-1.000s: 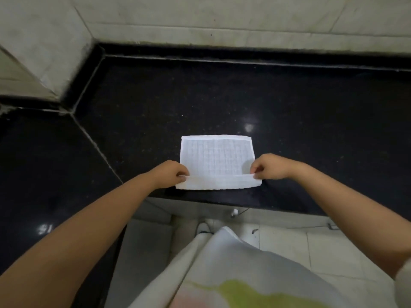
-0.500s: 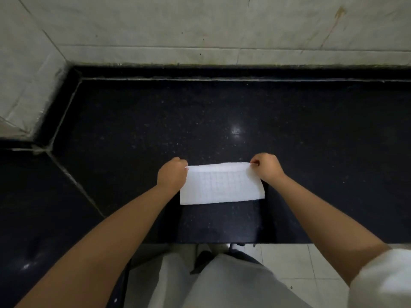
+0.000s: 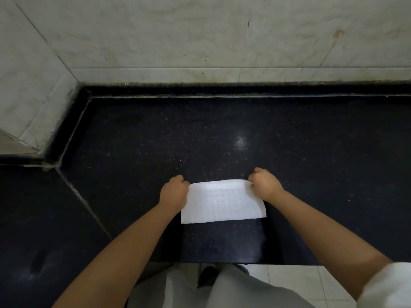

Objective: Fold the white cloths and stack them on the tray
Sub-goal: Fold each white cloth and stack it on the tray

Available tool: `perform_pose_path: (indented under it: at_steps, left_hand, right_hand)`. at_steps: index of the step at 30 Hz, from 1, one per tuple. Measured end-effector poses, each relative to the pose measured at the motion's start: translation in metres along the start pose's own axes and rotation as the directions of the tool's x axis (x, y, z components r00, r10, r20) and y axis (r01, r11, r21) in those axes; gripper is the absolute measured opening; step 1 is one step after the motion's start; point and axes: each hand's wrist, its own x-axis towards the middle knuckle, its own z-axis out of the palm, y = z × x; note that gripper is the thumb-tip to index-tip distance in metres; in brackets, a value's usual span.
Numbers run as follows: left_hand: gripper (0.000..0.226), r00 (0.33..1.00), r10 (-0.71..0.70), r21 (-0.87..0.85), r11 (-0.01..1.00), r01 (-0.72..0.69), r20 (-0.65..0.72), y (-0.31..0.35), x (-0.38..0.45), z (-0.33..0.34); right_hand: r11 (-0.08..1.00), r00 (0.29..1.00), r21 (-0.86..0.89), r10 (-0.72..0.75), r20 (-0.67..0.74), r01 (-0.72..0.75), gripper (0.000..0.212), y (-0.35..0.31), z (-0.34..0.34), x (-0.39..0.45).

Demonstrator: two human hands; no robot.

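Note:
A white waffle-textured cloth [image 3: 222, 202] lies on the black stone counter [image 3: 244, 134], folded in half into a wide rectangle. My left hand [image 3: 174, 192] pinches its far left corner. My right hand [image 3: 264, 184] pinches the far right corner. Both hands sit at the cloth's far edge with fingers curled. No tray is in view.
A pale tiled wall [image 3: 200, 41] runs along the back and left of the counter. The counter's front edge [image 3: 222, 262] is close to my body, with tiled floor [image 3: 300, 278] below. A seam [image 3: 84, 201] crosses the counter on the left.
Both hands carried the cloth's near edge over to the far edge, folding it in half. The view tilted upward, showing more wall.

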Motion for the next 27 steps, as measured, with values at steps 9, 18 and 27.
perform_pose_path:
  at_steps: [9, 18, 27]
  left_hand:
    - [0.020, 0.790, 0.308, 0.140, 0.951, -0.276, -0.531, -0.015, -0.003, -0.084]
    - [0.028, 0.933, 0.355, 0.186, 0.915, -0.358, 0.051, 0.019, -0.033, 0.006]
    - [0.059, 0.999, -0.037, -0.092, 0.995, 0.034, -0.035, 0.037, -0.017, 0.011]
  right_hand:
    - [0.937, 0.779, 0.003, -0.288, -0.557, 0.348, 0.005, 0.023, -0.073, -0.027]
    - [0.993, 0.933, -0.108, -0.089, -0.350, 0.054, 0.007, 0.050, 0.031, -0.071]
    - [0.885, 0.878, 0.239, 0.445, -0.175, -0.401, 0.043, 0.022, 0.018, -0.058]
